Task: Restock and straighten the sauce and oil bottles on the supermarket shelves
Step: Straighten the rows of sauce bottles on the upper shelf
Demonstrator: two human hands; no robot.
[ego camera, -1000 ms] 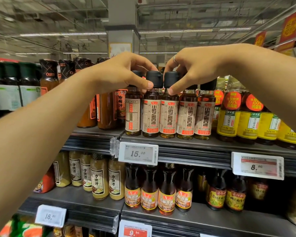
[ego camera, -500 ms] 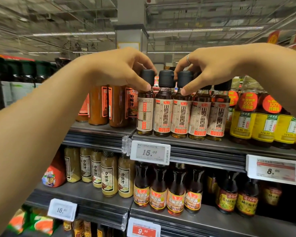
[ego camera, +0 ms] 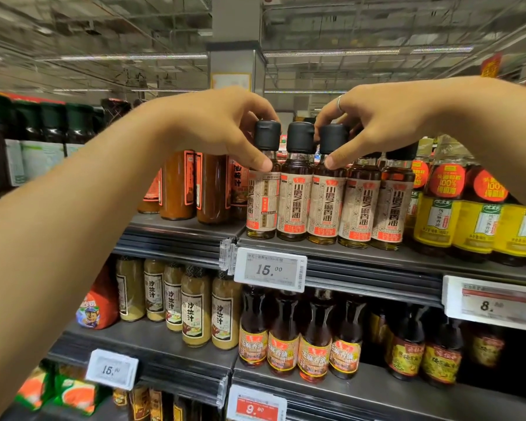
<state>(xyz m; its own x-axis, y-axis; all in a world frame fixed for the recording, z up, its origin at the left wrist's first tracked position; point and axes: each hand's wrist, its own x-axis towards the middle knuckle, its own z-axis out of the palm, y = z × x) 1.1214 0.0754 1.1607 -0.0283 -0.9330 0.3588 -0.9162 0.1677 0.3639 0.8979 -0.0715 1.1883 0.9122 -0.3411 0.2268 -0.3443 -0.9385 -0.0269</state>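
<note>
Left hand (ego camera: 213,129) pinches the end bottle (ego camera: 262,183) by its neck, right hand (ego camera: 386,123) pinches the third bottle (ego camera: 325,189), both on the top shelf (ego camera: 362,253)'s edge, where a careless twist could topple neighbours.

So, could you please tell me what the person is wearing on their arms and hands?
Both forearms are bare, with no sleeves, gloves or watch in view. The right hand wears a thin silver ring on one finger. The left hand shows no jewellery.

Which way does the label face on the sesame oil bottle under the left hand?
Turned sideways. The leftmost sesame oil bottle shows its side panel of small print, while its neighbours show their front labels.
</note>
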